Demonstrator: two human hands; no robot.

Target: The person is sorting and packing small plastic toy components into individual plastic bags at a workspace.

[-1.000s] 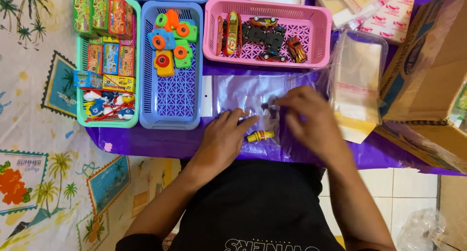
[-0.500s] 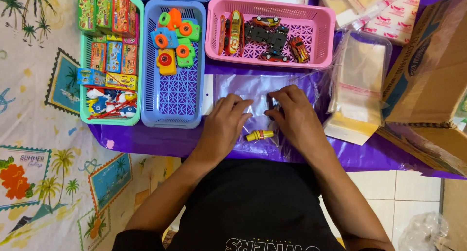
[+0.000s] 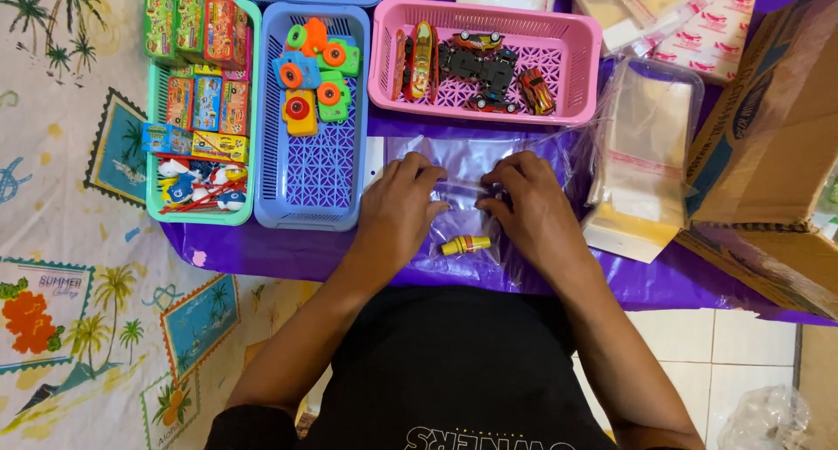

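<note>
Purple-covered surface (image 3: 262, 249) keeps the baskets near; your left hand (image 3: 397, 207) and right hand (image 3: 528, 207) pinch the clear bag (image 3: 463, 158) flat, trapping the yellow toy (image 3: 465, 244) inside.

Cardboard box (image 3: 768, 144) cut off rightward

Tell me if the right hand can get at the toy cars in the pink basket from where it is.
Probably yes: the right hand rests on the clear bag just below the pink basket, whose top is open, with nothing between it and the toy cars.
</note>
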